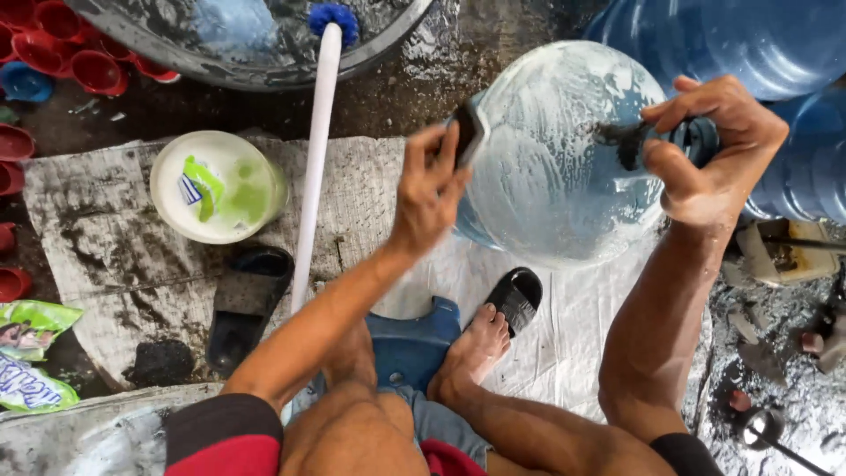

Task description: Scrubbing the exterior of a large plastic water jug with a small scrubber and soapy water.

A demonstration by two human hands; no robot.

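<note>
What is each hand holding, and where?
Left hand grips a small dark scrubbing pad by its edge; right hand holds the soapy clear-blue water jug at its neck.

Beside our work we see a white tub [216, 185] with a green-patched lid resting on a stained woven mat [97, 238], and a white brush handle [315, 150] slanting from the mat up to its blue bristles [333, 18] at the rim of a grey basin [256, 48]. Red caps [66, 48] crowd the upper left corner, and green sachets [31, 357] lie at the left edge. A black sandal [242, 304] sits on the mat, more blue jugs [749, 40] stand at the upper right, and a blue stool [410, 348] shows under our legs.
</note>
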